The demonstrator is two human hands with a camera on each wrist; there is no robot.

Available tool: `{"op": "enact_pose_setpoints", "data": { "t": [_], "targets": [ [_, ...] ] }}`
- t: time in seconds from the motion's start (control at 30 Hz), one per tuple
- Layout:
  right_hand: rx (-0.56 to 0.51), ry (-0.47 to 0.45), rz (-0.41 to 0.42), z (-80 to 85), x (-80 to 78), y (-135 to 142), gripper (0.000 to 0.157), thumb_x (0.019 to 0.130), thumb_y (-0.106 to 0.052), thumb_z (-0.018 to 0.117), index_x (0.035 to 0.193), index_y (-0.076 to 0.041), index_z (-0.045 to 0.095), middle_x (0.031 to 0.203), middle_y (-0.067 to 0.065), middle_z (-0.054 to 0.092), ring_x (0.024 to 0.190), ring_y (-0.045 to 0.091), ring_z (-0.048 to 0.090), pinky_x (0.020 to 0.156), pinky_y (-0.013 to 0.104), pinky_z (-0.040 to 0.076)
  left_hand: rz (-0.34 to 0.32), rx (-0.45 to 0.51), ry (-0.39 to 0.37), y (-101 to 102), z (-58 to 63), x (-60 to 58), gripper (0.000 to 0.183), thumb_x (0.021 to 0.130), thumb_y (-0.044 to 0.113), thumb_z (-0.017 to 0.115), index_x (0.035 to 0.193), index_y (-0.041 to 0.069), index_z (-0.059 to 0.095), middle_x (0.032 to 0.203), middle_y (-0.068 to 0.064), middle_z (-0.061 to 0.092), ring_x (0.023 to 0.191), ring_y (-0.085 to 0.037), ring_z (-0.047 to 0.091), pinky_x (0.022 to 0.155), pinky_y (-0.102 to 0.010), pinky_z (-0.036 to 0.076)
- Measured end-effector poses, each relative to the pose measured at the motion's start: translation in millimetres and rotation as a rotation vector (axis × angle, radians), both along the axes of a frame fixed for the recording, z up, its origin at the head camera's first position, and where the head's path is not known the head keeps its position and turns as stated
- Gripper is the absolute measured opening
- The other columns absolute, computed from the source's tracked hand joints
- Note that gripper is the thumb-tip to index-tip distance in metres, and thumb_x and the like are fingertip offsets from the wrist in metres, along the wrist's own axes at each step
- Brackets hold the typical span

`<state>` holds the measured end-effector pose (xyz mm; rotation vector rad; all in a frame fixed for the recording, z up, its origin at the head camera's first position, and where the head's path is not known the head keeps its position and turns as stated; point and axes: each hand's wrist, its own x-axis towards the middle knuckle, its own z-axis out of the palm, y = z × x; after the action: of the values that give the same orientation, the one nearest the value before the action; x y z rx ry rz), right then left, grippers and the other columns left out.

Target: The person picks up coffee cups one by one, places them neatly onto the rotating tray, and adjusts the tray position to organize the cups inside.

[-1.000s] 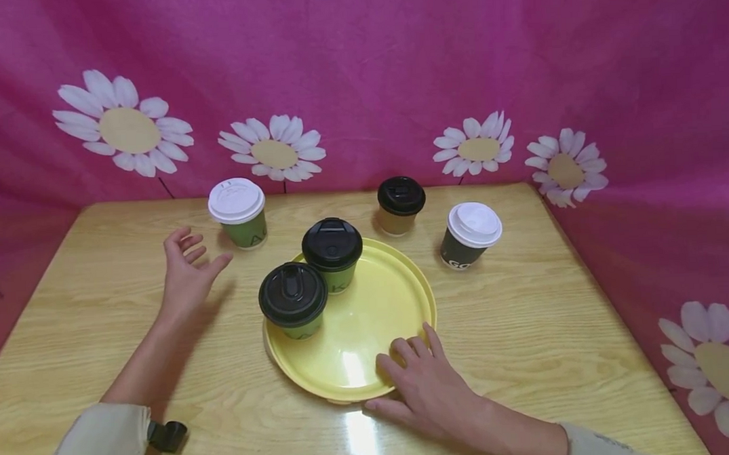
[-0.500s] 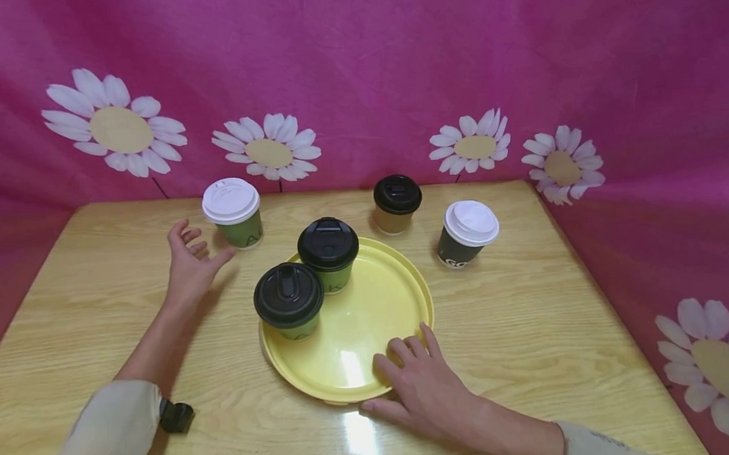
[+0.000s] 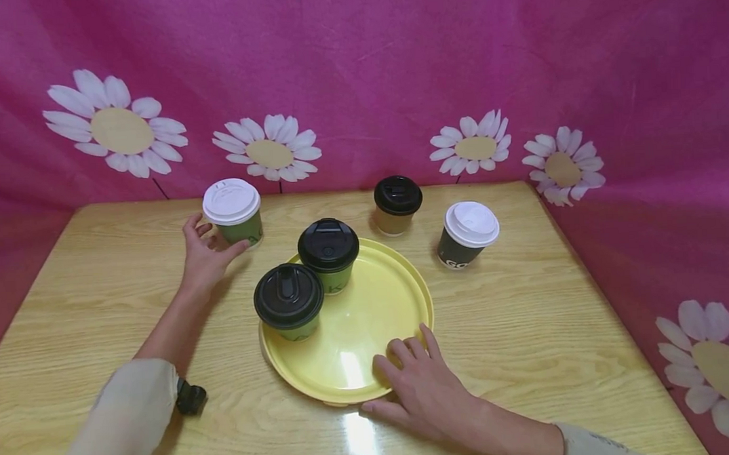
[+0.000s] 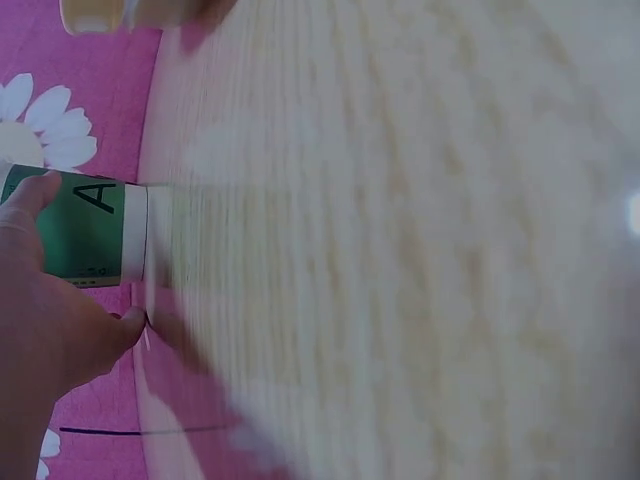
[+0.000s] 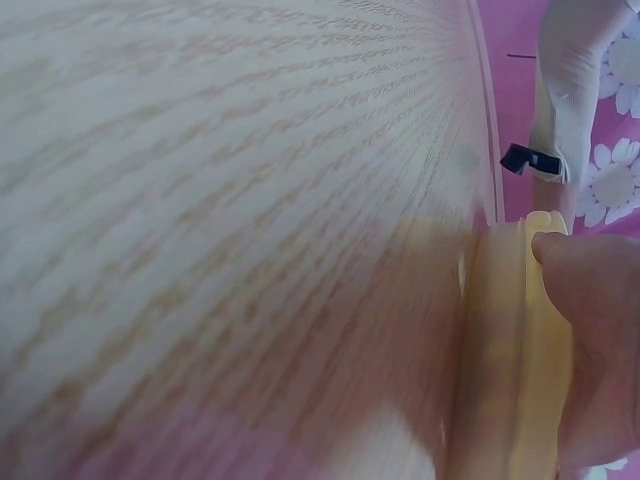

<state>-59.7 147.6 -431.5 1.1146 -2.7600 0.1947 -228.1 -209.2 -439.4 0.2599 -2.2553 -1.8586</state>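
My left hand is spread around the near left side of a green paper coffee cup with a white lid. In the left wrist view its thumb overlaps the green cup, while a fingertip stands slightly apart from the cup's side. My right hand holds the near right rim of a round yellow tray, fingers over the rim and thumb outside. In the right wrist view the thumb lies against the tray's edge. Two green cups with black lids stand on the tray's left side.
Behind the tray stands a brown cup with a black lid. A dark cup with a white lid is to the right. The wooden table ends at a pink flowered cloth at the back and sides.
My left hand has moved right and forward to the white-lidded green cup, its thumb now in front of it. The right hand stays at the tray's rim. The view shifted slightly.
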Motion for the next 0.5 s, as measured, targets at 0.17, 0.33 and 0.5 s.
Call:
{"op": "enact_pose_setpoints", "data": {
  "t": [0.17,0.33,0.5],
  "targets": [
    [-0.007,0.002,-0.001,-0.3,0.0,1,0.049,0.082,-0.068,0.042,0.088,-0.019,0.049,0.09,0.001,0.045,0.091,0.026,0.047,0.1,0.06,0.017,-0.011,-0.001,0.067,3,-1.5,-6.1,0.097,0.071,0.006,0.077,0.14,0.013,0.01,0.129,-0.014,0.026,0.113,-0.029,0.04,0.096,-0.036,0.036],
    [-0.018,0.015,0.005,-0.5,0.1,1,0.049,0.082,-0.067,0.043,0.087,-0.019,0.048,0.089,0.001,0.044,0.089,0.026,0.047,0.099,0.06,0.018,-0.037,-0.02,0.096,4,-4.8,-11.2,0.098,0.07,0.003,0.077,0.141,0.013,0.01,0.13,-0.016,0.027,0.113,-0.031,0.042,0.098,-0.035,0.037],
    [-0.022,0.01,0.005,-0.4,0.1,0,0.049,0.082,-0.067,0.043,0.087,-0.018,0.048,0.089,0.002,0.044,0.089,0.027,0.047,0.099,0.06,0.018,-0.041,-0.046,0.074,5,-3.9,-13.5,0.101,0.071,0.006,0.078,0.143,0.014,0.008,0.133,-0.016,0.026,0.116,-0.032,0.041,0.099,-0.033,0.036]
  ]
}}
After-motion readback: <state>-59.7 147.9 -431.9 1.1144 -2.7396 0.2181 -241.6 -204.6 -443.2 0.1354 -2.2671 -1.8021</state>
